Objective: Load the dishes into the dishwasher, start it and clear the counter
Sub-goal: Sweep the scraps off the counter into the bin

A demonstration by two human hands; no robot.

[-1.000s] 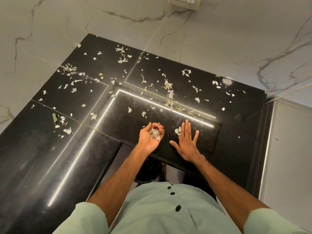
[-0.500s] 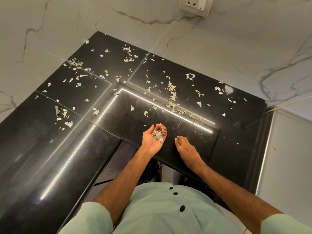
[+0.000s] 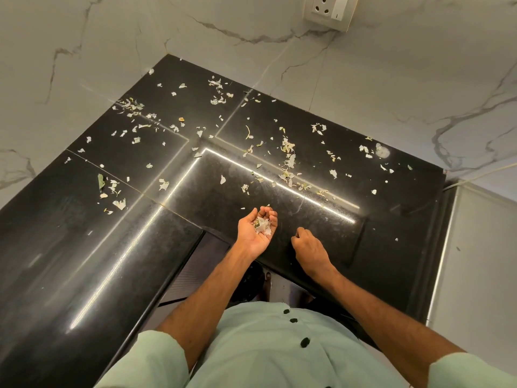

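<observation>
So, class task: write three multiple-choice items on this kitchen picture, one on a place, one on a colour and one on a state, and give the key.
1. Where is the white plastic wall socket? A) on the counter B) on the floor C) on the grey-veined marble wall
2. What colour is the polished stone counter? A) black B) white C) brown
3. How is the left hand? A) flat, palm down B) palm up, cupped round pale shredded scraps C) gripping a plate
Key: 1 C, it sits high on the wall; 2 A, the glossy slab is black; 3 B, scraps lie in its upturned palm.
</observation>
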